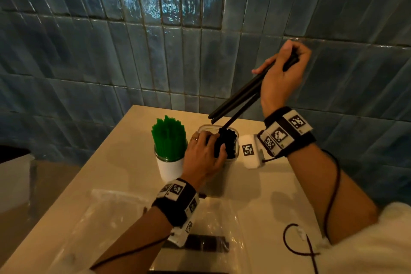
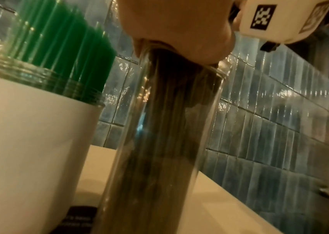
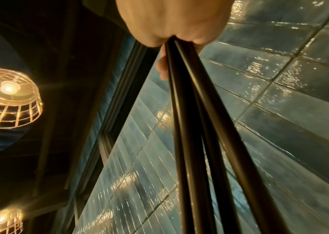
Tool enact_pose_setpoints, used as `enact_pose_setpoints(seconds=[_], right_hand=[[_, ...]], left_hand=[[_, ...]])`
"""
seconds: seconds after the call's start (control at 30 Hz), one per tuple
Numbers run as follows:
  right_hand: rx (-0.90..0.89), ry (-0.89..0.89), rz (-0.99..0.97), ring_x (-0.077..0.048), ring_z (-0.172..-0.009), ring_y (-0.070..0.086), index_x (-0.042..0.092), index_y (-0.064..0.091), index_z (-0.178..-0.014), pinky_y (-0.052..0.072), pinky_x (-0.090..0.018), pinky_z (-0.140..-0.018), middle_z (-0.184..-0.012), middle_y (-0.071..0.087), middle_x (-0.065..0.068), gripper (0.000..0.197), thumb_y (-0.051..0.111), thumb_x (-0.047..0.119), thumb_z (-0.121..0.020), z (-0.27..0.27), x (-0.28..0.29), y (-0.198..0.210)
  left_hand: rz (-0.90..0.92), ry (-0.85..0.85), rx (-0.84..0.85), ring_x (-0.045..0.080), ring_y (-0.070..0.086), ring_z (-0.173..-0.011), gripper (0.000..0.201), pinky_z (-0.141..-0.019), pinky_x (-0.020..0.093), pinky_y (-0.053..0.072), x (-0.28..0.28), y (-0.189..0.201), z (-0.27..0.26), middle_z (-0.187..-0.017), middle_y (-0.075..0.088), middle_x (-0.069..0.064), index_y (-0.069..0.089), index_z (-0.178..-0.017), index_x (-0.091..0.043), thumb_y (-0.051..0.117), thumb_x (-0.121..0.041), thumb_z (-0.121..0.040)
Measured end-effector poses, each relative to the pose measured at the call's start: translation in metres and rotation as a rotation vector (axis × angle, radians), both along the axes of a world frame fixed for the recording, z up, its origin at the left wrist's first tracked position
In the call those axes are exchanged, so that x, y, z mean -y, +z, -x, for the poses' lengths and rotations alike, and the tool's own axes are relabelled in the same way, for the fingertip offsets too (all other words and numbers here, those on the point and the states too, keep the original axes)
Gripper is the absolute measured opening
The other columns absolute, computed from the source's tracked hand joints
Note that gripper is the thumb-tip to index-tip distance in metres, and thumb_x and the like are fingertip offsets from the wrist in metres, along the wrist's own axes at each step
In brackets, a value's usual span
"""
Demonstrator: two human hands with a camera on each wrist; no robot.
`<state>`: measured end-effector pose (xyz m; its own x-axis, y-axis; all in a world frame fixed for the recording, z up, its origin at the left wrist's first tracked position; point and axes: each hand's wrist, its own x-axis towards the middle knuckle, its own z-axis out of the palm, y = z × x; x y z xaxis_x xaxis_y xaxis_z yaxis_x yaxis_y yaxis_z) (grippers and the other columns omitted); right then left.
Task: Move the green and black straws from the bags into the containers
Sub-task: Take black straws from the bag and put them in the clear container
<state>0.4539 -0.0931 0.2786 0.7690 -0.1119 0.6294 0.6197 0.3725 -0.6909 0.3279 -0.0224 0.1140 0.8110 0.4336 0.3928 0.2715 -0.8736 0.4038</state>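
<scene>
A: Start at the left. What stood there?

B: The green straws (image 1: 168,138) stood upright in the white cup (image 1: 169,168), just left of the jar (image 1: 234,140). That half looked finished.

A: And the jar itself?

B: It was clear, upright on the table (image 1: 124,162), and already packed with black straws (image 1: 230,144). The left hand (image 1: 205,154) rested over its mouth, fingers curled round the straw tops and rim.

A: Good. That hand should have steadied the jar and pressed the bundle to one side, leaving a gap.

B: Above and right of the jar, the right hand (image 1: 281,73) was clamped on a loose bunch (image 1: 235,101) of black straws, tilted, the lower ends pointing at the jar's mouth. One straw's end already touched the mouth; the others sat just above it.

A: Then the ends needed evening up first, I'd judge. Splayed tips snag on the rim.

B: Agreed: bring the bunch nearer upright, feed it into the gap, loosen the grip only once the tips are inside.

A: Anything left in the bag (image 1: 200,236)?

B: Near of the jar it lay flat, something dark inside; more straws, I'd guess.
</scene>
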Motion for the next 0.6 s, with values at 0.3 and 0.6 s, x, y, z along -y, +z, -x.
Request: enact_pose_setpoints(seconds=[0.3,0.6], right_hand=[[-0.053,0.110,0.111,-0.014,-0.049,0.057,0.025,0.046,-0.095,0.056,-0.034,-0.054,-0.065,0.054,-0.002,0.007,0.044,0.019,-0.099,0.013,-0.014,-0.029],[0.112,0.393,0.671,-0.010,-0.072,0.064,0.023,0.052,-0.094,0.053,-0.021,-0.074,-0.076,0.063,0.000,0.003,0.051,0.026,-0.095,0.030,-0.006,-0.053]], left_hand=[[-0.065,0.015,0.073,0.028,0.056,-0.092,0.047,-0.072,0.034,0.047,0.007,-0.004,0.006,-0.105,0.058,0.009,0.061,-0.111,-0.014,0.036,-0.047,-0.090],[-0.054,0.009,0.053,0.028,0.056,-0.090,0.048,-0.073,0.037,0.049,0.012,-0.005,0.014,-0.105,0.059,0.010,0.061,-0.113,-0.013,0.035,-0.047,-0.089]])
